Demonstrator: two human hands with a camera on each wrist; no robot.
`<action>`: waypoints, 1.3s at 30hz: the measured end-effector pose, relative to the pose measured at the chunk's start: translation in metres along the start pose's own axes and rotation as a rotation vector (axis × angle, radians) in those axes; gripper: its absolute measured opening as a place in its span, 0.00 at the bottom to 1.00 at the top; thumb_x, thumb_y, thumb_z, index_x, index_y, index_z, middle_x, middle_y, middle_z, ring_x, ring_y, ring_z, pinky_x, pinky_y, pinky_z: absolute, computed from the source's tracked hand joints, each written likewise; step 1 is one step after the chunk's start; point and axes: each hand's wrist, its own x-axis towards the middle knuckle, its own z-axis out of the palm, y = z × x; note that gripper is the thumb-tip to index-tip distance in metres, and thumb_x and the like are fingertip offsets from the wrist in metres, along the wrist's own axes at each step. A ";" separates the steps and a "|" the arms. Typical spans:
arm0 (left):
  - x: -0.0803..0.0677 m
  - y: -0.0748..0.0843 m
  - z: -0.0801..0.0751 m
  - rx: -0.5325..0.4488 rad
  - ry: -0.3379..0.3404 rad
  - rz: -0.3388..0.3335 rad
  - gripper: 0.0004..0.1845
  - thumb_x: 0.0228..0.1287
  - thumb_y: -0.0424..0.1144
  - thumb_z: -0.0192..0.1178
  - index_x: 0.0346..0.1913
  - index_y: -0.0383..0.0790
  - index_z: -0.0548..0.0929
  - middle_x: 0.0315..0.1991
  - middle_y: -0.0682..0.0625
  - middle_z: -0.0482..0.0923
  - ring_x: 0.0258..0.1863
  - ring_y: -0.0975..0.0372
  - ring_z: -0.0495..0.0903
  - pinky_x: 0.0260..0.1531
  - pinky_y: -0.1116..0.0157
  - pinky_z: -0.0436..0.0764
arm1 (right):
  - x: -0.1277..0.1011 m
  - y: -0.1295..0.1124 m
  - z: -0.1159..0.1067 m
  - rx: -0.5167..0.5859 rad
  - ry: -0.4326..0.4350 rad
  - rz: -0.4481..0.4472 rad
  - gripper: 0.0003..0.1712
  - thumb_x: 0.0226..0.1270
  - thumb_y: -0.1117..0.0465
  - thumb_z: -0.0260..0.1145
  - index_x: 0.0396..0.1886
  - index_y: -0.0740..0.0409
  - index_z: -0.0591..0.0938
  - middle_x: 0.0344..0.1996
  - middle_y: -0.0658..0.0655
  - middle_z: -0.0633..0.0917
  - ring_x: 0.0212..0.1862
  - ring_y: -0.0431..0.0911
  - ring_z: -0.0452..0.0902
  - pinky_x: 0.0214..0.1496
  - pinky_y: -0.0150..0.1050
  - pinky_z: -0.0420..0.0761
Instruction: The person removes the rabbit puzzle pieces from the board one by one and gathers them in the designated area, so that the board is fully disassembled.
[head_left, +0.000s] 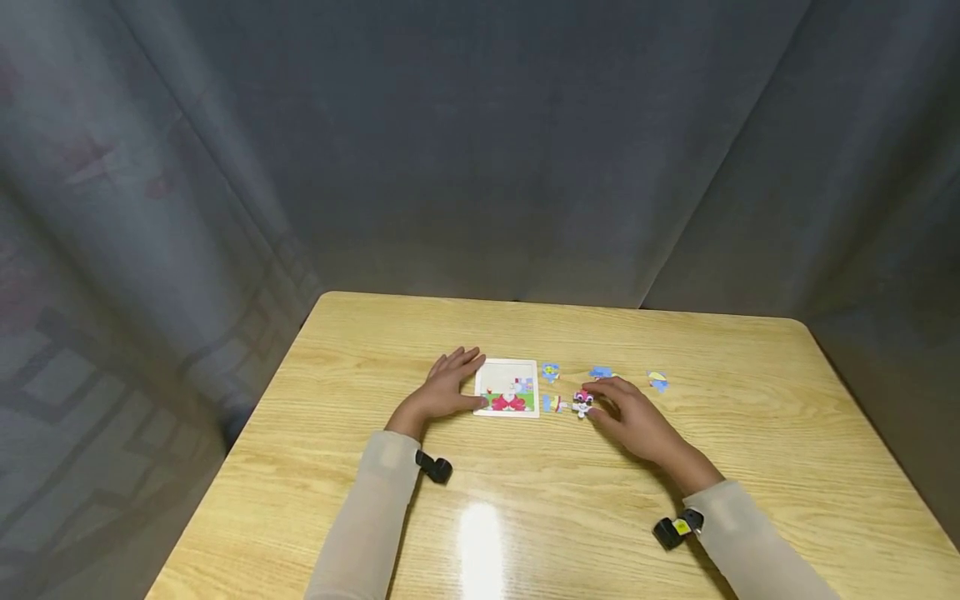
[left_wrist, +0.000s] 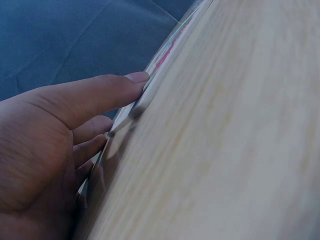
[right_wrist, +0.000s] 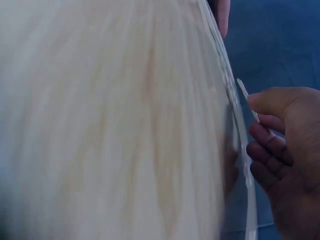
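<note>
A small square jigsaw board (head_left: pixel 495 373) with a pale rim lies on the table, its lower part filled with green and pink picture pieces. My left hand (head_left: pixel 442 392) rests at its left side, fingers extended toward the upper left corner. The thumb (left_wrist: pixel 131 80) touches the board near its lower left corner. To the right of the board, my right hand (head_left: pixel 633 421) pinches a jigsaw piece (head_left: pixel 581 404) with a pink and white face between thumb and fingers. Seen edge-on in the right wrist view, that piece (right_wrist: pixel 242 87) is held above the table surface.
Loose jigsaw pieces lie right of the board: a blue and yellow one (head_left: pixel 551 371), a striped one (head_left: pixel 555 404), a blue one (head_left: pixel 601 372) behind my right hand, and another (head_left: pixel 657 381) farther right. A grey curtain (head_left: pixel 480 167) hangs behind the wooden table (head_left: pixel 375 333).
</note>
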 end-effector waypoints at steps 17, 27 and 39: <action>0.000 0.004 -0.002 0.004 0.005 0.005 0.46 0.62 0.55 0.64 0.77 0.44 0.55 0.78 0.50 0.45 0.77 0.57 0.36 0.72 0.53 0.32 | -0.017 0.023 -0.026 -0.131 -0.070 -0.019 0.23 0.68 0.62 0.65 0.62 0.61 0.77 0.57 0.60 0.75 0.59 0.59 0.69 0.56 0.59 0.73; 0.001 0.004 -0.001 -0.001 0.004 0.003 0.47 0.61 0.56 0.64 0.77 0.44 0.55 0.78 0.51 0.45 0.77 0.56 0.36 0.72 0.54 0.31 | -0.016 0.025 -0.030 -0.123 -0.099 -0.043 0.22 0.69 0.61 0.65 0.61 0.59 0.78 0.57 0.60 0.74 0.60 0.60 0.67 0.57 0.61 0.71; -0.001 0.003 0.000 0.006 0.007 0.000 0.46 0.61 0.56 0.64 0.77 0.44 0.55 0.78 0.51 0.46 0.77 0.57 0.36 0.72 0.53 0.32 | -0.016 0.028 -0.028 -0.090 -0.108 -0.042 0.23 0.68 0.63 0.65 0.62 0.60 0.78 0.58 0.61 0.74 0.61 0.60 0.66 0.57 0.62 0.71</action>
